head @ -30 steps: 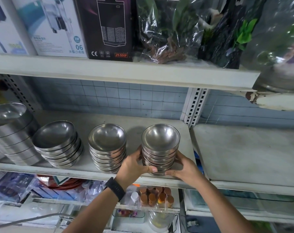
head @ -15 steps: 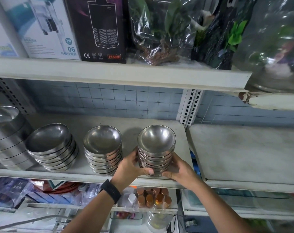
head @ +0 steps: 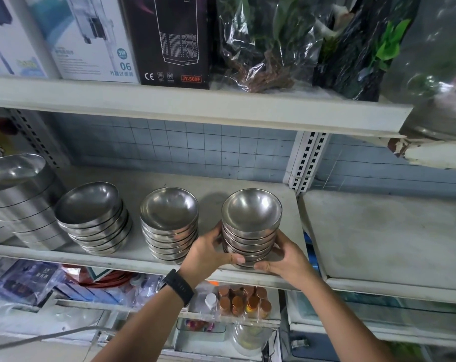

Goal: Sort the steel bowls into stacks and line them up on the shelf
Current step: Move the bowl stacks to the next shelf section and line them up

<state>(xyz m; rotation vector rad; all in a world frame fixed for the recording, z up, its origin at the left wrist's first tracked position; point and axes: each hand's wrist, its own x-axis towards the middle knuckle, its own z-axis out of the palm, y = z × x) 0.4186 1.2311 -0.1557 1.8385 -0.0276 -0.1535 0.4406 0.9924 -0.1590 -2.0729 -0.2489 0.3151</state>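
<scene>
Several stacks of steel bowls stand in a row on the grey shelf (head: 247, 184). The rightmost stack (head: 250, 220) sits near the shelf's front edge. My left hand (head: 208, 253) grips its left side and my right hand (head: 284, 257) grips its right side, thumbs curled round the lowest bowls. To its left stand a middle stack (head: 169, 220), a leaning stack (head: 93, 215) and a taller stack of larger bowls (head: 18, 199) at the far left.
A slotted upright post (head: 306, 163) divides this shelf from a bare shelf board (head: 388, 236) on the right. Boxes (head: 169, 40) and bagged plants (head: 268, 43) fill the shelf above. Small bottles (head: 243, 300) and packets lie on the shelf below.
Both hands stay round the rightmost stack. The view has shifted slightly; the stack looks about where it was on the shelf.
</scene>
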